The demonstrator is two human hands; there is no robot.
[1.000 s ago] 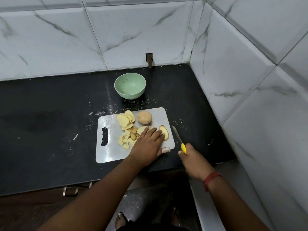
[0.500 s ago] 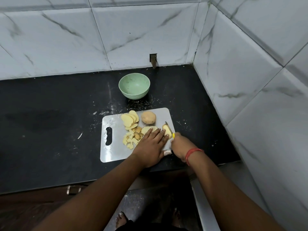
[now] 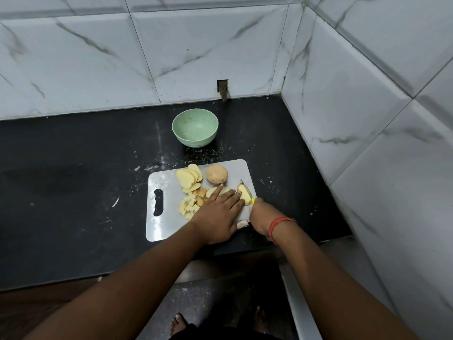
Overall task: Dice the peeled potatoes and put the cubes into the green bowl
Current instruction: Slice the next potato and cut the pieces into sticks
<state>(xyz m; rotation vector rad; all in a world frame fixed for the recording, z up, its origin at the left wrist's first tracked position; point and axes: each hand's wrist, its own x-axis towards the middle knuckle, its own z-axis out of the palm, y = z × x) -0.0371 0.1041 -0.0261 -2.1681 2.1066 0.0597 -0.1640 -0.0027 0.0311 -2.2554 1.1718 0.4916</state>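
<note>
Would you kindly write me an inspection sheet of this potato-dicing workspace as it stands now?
Surface: black counter, smeared and flecked with white bits.
Job's things: green bowl holds nothing; cutting board carries potato slices, cubes, a whole potato.
Clutter: crumbs near the bowl.
Grippers: left hand lies flat on slices; right hand grips the yellow-handled knife at a potato piece.
Cables: nothing seen.
Surroundings: marble-look wall tiles, a small wall notch.
</note>
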